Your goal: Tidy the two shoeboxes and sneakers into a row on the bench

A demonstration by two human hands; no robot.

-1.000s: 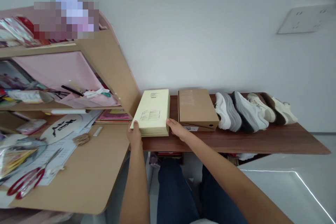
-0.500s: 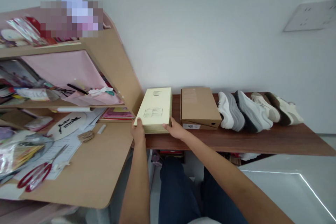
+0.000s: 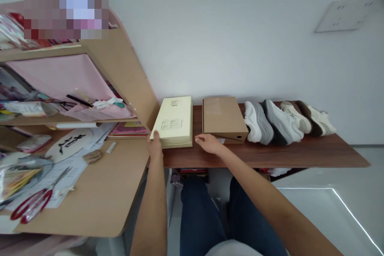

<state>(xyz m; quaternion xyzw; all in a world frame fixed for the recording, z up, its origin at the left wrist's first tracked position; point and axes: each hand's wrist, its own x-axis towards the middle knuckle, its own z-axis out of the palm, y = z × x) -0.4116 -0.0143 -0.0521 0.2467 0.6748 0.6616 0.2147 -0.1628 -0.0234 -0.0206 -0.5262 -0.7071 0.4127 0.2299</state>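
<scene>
A cream shoebox (image 3: 172,122) with printed text on its lid lies on the dark wooden shelf, against the side of the desk unit. My left hand (image 3: 155,147) grips its front left corner, thumb on the lid and fingers down the side, partly hidden. My right hand (image 3: 209,144) is just right of the cream box and apart from it, its fingers curled together with nothing visible in them. Behind that hand sits a brown cardboard shoebox (image 3: 223,116), whose label is mostly covered by the hand.
Right of the boxes stand a grey-and-white pair of sneakers (image 3: 258,124) and a cream-and-brown pair (image 3: 318,122) on the wooden shelf (image 3: 324,152). At left, a desk (image 3: 114,184) holds red-handled scissors (image 3: 39,204), papers and twine (image 3: 93,157). A wall socket (image 3: 342,15) is at upper right.
My right hand has let go of the cream box's front right corner and moved right, towards the brown box. My left hand keeps its hold. The view has shifted slightly.
</scene>
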